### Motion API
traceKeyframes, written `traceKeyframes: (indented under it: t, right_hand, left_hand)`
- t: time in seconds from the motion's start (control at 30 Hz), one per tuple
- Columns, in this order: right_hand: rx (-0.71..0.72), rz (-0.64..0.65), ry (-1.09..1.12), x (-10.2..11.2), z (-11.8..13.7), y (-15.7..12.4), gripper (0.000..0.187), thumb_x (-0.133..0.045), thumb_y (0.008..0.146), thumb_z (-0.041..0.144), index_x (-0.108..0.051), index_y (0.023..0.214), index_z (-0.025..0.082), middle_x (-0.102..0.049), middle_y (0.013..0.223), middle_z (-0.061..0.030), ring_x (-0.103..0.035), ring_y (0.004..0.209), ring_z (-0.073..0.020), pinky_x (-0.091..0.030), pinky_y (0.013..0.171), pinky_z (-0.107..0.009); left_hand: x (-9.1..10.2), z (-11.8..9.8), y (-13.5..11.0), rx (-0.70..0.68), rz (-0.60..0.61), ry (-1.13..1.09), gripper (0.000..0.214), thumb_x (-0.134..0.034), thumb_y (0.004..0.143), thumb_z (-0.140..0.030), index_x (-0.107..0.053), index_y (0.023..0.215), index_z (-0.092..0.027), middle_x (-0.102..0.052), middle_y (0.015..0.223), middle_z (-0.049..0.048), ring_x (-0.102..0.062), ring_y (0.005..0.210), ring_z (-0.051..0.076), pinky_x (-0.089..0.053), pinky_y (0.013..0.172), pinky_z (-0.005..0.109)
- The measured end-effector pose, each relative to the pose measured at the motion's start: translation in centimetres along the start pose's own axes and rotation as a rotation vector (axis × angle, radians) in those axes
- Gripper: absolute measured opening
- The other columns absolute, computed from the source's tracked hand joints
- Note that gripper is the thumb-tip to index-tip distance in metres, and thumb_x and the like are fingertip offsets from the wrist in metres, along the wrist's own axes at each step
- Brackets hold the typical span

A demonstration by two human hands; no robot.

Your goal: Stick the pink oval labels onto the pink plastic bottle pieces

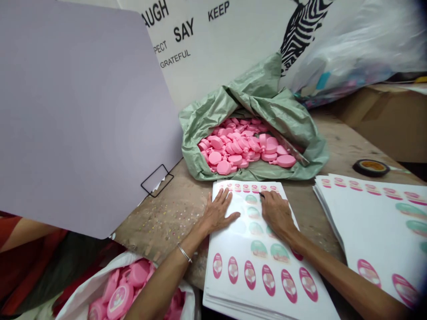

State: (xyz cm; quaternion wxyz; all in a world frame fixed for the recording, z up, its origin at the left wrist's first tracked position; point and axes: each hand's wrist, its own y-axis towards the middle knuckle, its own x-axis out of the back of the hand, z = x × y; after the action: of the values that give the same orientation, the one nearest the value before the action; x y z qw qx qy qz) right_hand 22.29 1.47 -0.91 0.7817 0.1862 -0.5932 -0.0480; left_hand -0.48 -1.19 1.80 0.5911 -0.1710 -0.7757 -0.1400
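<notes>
A stack of white sticker sheets (240,275) lies before me, printed with pink ovals and green half-round labels. Flat on its upper left part, with fingers stretched out, rests my left hand (218,211). My right hand (276,213) is closed near the top right of the top sheet. From its fingers pokes the dark tip of a small thin tool (262,194); its kind is hidden by the hand. Just beyond the sheets, a green sack (196,151) lies open, full of pink round plastic pieces (233,144).
More sticker sheets (353,222) lie at the right, with a roll of black tape (371,168) behind them. Below left, a white bag (78,302) holds pink cases (120,300). A large grey panel (83,111) blocks the left side. A cardboard box (383,120) stands back right.
</notes>
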Motion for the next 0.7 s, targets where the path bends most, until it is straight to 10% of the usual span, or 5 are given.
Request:
traceKeyframes:
  t: [0.33, 0.57, 0.7]
  right_hand:
    - [0.007, -0.007, 0.047, -0.1, -0.1, -0.1, 0.022, -0.039, 0.093, 0.018, -0.058, 0.103, 0.013, -0.061, 0.097, -0.0128, -0.054, 0.088, -0.0229, -0.034, 0.075, -0.033]
    - [-0.045, -0.026, 0.195, 0.5, -0.2, 0.0, 0.027, -0.037, 0.091, 0.021, -0.059, 0.106, 0.014, -0.065, 0.105, -0.0132, -0.058, 0.096, -0.0232, -0.041, 0.08, -0.034]
    - [-0.126, 0.007, 0.32, 1.8, 0.5, 1.4, 0.034, -0.034, 0.092, 0.028, -0.058, 0.116, 0.018, -0.069, 0.099, -0.0088, -0.063, 0.081, -0.0206, -0.043, 0.07, -0.029]
  left_hand:
    - [2.4, 2.2, -1.4, -0.089, 0.167, -0.255, 0.066, -0.036, 0.092, -0.059, -0.033, 0.147, -0.023, -0.015, 0.157, 0.009, -0.009, 0.146, 0.025, -0.012, 0.116, 0.054]
    - [1.3, 0.8, -2.9, 0.094, -0.18, -0.31, 0.055, -0.035, 0.096, -0.047, -0.046, 0.139, -0.014, -0.034, 0.151, 0.0133, -0.029, 0.142, 0.023, -0.024, 0.116, 0.047]
    - [-0.2, -1.4, -2.5, 0.059, -0.148, -0.099, 0.062, -0.029, 0.096, -0.048, -0.031, 0.146, -0.011, -0.024, 0.156, 0.0136, -0.017, 0.145, 0.027, -0.015, 0.116, 0.057]
